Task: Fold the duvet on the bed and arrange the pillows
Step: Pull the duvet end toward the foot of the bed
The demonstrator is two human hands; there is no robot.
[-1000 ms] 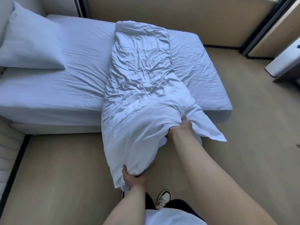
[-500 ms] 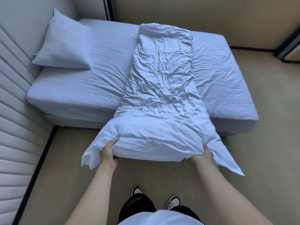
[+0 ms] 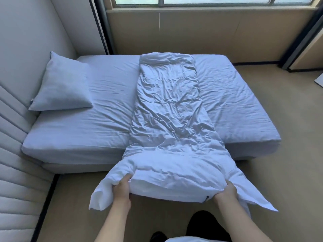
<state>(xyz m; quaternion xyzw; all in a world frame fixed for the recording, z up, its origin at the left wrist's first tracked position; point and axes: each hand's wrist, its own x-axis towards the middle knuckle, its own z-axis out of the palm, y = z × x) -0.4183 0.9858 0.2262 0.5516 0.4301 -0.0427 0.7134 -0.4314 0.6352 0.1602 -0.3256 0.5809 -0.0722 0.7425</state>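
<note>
Head view. A white duvet [image 3: 167,116], folded into a long narrow strip, lies across the bed [image 3: 97,123] from 12 o'clock toward 6 o'clock; its far end rests near the bed's far edge, and its near end overhangs the near edge above the floor [image 3: 288,137]. The left hand [image 3: 122,190] grips the near end's corner at 7 o'clock, fingers curled into the fabric. The right hand [image 3: 227,192] grips the opposite corner at 5 o'clock. The hands are well apart, each clamped on the duvet, holding the near end off the floor; loose flaps of cover hang outside each hand. One pillow [image 3: 61,84] leans against the padded headboard [image 3: 21,49] at 10 o'clock, apart from the duvet. A window [image 3: 209,0] spans 12 o'clock.
</note>
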